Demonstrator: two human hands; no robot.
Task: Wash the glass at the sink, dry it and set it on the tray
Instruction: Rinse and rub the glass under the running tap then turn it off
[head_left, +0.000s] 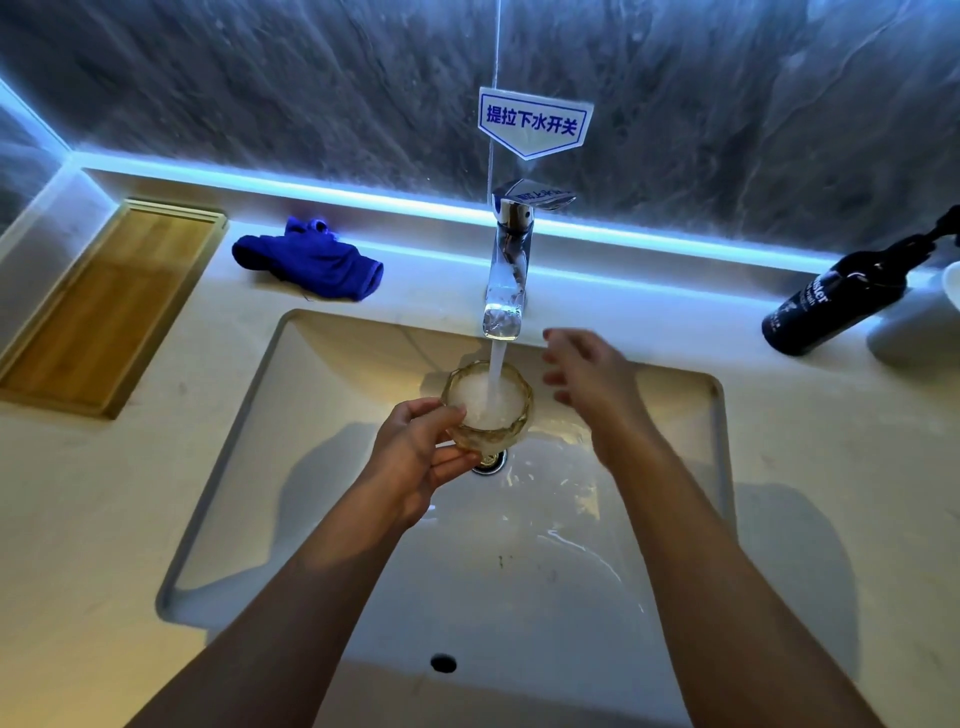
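One amber glass (488, 402), foaming full under one tap (505, 270), pinched by the left hand (415, 457); right hand (589, 382) spread beside it.

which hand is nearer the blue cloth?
Left. The left hand holds the glass under the tap, on the side of the sink where the blue cloth lies on the counter. The right hand hovers open beyond the glass, farther away.

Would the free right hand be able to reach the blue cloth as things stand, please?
Probably not easily: the right hand is open, but the blue cloth lies across the tap, behind the glass held in the left hand.
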